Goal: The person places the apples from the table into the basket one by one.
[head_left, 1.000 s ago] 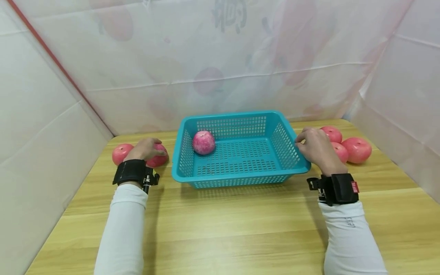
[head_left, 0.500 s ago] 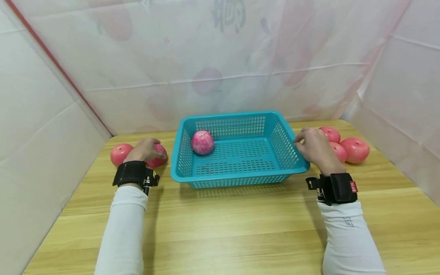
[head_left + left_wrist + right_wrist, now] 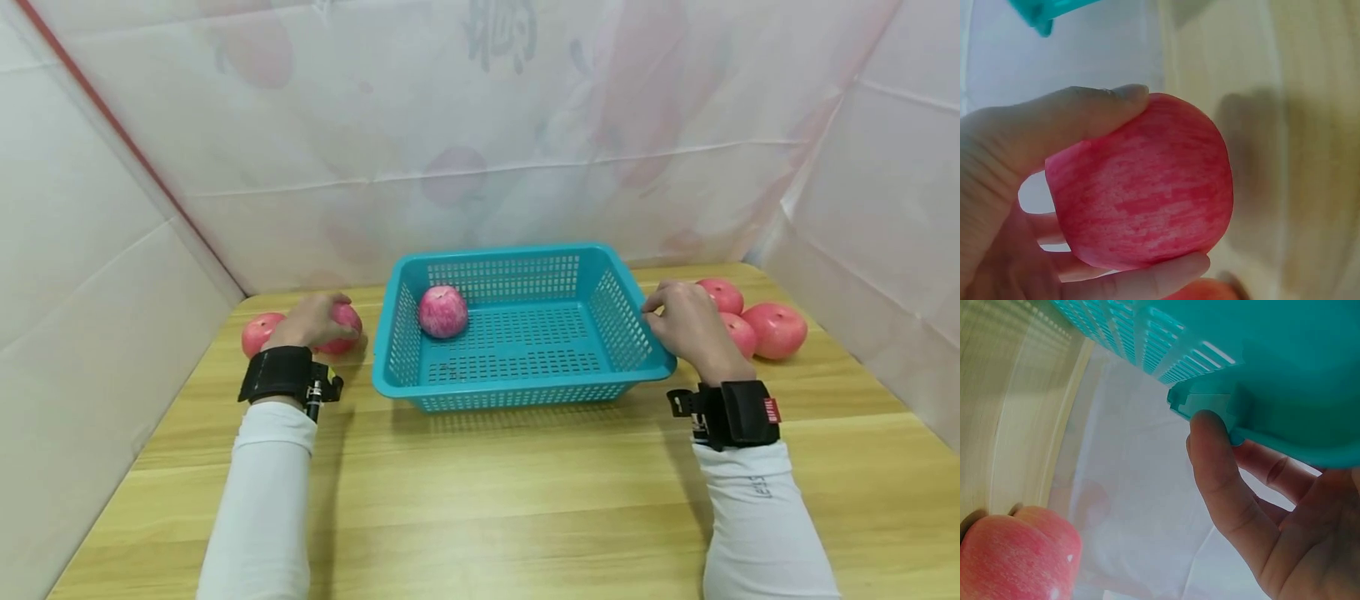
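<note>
In the head view my left hand grips a red apple to the left of a turquoise plastic basket. The left wrist view shows this streaky apple between thumb and fingers, its shadow falling on the table beside it. My right hand is at the basket's right end. Up close in the right wrist view, the thumb and fingers pinch the basket rim. A darker pink-red apple sits inside the basket near its left wall.
Another red apple lies left of my left hand, partly behind it. Beyond my right hand several apples are grouped on the wooden table. A pale printed sheet hangs behind the table, with pale walls at both sides.
My left hand has moved slightly up and left with the apple, which has shifted off its earlier spot. The right hand keeps its hold on the rim, and the basket stays put.
</note>
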Demonstrator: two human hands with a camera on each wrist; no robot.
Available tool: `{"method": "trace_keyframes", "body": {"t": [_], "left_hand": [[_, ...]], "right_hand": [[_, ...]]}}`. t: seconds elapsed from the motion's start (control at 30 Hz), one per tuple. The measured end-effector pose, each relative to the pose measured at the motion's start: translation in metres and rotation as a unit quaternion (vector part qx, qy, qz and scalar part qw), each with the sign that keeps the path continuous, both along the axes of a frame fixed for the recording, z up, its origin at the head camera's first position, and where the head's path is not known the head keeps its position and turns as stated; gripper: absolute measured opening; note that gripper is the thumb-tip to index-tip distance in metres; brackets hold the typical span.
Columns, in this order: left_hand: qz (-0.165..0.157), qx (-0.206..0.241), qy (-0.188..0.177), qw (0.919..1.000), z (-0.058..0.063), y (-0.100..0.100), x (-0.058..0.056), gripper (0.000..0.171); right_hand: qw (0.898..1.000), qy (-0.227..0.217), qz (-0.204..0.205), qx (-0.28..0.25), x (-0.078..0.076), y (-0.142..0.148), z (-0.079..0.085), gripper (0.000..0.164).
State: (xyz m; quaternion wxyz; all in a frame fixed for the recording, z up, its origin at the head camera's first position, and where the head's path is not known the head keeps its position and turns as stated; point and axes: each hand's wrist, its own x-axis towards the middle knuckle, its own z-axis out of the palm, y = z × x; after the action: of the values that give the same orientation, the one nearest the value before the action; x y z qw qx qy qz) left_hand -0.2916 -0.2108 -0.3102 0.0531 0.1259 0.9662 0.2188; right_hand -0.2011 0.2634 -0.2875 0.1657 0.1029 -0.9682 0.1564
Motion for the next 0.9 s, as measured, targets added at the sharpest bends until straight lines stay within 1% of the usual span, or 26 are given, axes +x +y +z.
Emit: {"method": "trace_keyframes", "body": {"t": [0.07, 0.17, 0.3, 0.37, 0.53, 0.67, 0.9], "left_hand": [[-0.003, 0.014, 0.017, 0.9998, 0.005, -0.001, 0.001, 0.060], [0.006, 0.032, 0.021, 0.9993, 0.014, 0.000, 0.002, 0.064], [0.020, 0.023, 0.021, 0.9993, 0.023, 0.003, 0.004, 0.067], [0.021, 0.013, 0.030, 0.9992, 0.025, 0.004, 0.004, 0.067], [0.014, 0.010, 0.052, 0.9985, 0.031, 0.005, 0.003, 0.065], [0.005, 0.013, 0.059, 0.9981, 0.035, 0.007, 0.003, 0.061], [-0.004, 0.011, 0.090, 0.9959, 0.047, 0.014, 0.003, 0.065]], "right_hand": [[1.000, 0.007, 0.003, 0.001, 0.000, 0.000, 0.000, 0.014], [1.000, 0.010, 0.002, 0.001, 0.000, 0.000, 0.000, 0.014], [1.000, 0.005, 0.000, 0.000, 0.000, -0.001, 0.000, 0.014], [1.000, 0.002, 0.000, -0.001, 0.000, -0.001, 0.000, 0.015], [1.000, 0.003, 0.002, -0.002, 0.000, -0.001, -0.001, 0.014], [1.000, 0.001, 0.001, -0.003, 0.000, -0.001, -0.001, 0.014], [1.000, 0.004, 0.003, -0.004, 0.001, -0.001, 0.000, 0.014]]}}
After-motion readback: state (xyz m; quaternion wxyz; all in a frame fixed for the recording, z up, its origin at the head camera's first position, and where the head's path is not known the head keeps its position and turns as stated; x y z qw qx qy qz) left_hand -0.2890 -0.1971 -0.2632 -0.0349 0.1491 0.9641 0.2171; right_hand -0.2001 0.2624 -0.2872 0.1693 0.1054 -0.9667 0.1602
